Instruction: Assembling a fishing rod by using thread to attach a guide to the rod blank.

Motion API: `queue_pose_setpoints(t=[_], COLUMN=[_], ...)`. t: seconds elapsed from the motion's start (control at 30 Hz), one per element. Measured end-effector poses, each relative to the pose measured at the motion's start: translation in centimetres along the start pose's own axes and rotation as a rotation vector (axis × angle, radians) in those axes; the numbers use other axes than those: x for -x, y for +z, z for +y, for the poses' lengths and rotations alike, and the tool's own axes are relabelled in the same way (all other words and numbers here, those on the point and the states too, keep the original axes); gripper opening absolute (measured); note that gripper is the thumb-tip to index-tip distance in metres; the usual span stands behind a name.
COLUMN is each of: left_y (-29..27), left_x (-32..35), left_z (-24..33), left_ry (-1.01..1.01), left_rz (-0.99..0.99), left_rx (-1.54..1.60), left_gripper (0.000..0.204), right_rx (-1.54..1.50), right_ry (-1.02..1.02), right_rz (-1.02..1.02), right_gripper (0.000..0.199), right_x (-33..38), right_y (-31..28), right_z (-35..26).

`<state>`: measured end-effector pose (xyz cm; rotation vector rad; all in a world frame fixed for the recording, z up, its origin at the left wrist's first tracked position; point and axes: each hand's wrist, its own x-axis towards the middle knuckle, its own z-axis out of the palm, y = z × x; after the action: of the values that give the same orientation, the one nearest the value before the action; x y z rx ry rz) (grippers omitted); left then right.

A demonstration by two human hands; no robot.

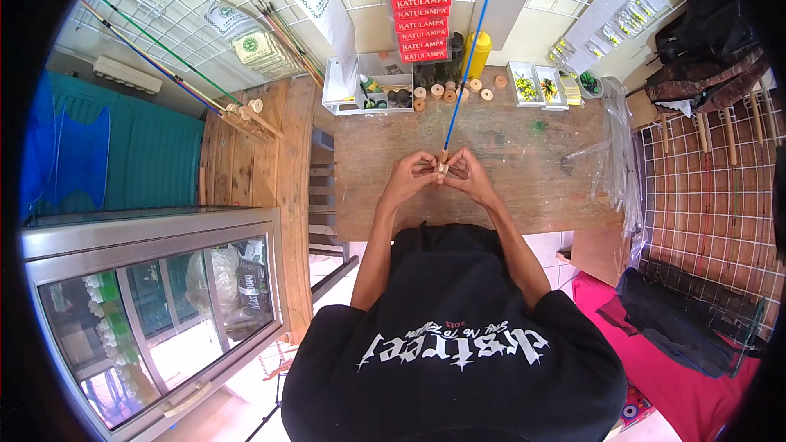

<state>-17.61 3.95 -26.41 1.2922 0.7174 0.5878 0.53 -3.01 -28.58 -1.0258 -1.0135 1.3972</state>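
We pinch the blue rod's [464,57] butt end with both hands [409,178] [468,175] over the bench [524,155], fingers pressed on its cork [442,167] ring to steady it.

Wooden workbench [524,164] under wire-grid wall [205,0] (glass cabinet [155,295] left).

I count two hands, left hand [409,176] and right hand [469,174], on one blue rod [467,57]. One wooden table [524,155]. One yellow bottle [476,53]. About eight small wooden rings [449,94] in a loose row, exact number hard to tell. Two clear tackle boxes [536,84]. One white tray [368,90]. One glass-door cabinet [155,311]. One pink cloth [688,385].
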Motion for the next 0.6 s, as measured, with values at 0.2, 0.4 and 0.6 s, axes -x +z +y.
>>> queue_pose_setpoints(t=[0.2, 0.4, 0.6], left_y=[0.2, 0.3, 0.3], left_x=[0.2, 0.1, 0.0], left_z=[-0.1, -0.2, -0.2], left_ry=[-0.028, -0.032, -0.068], left_rz=[0.145, 0.224, 0.237], left_rx=[-0.023, -0.035, -0.026], left_gripper=[0.021, 0.022, 0.022], right_rx=[0.113, 0.193, 0.173], right_ry=[0.071, 0.064, 0.086], right_rz=[-0.067, -0.036, -0.044], right_gripper=[0.052, 0.052, 0.049], right_x=[-1.1, -1.3, -1.2], right_y=[0.1, 0.0, 0.0], right_z=[-1.9, -1.8, -2.3])
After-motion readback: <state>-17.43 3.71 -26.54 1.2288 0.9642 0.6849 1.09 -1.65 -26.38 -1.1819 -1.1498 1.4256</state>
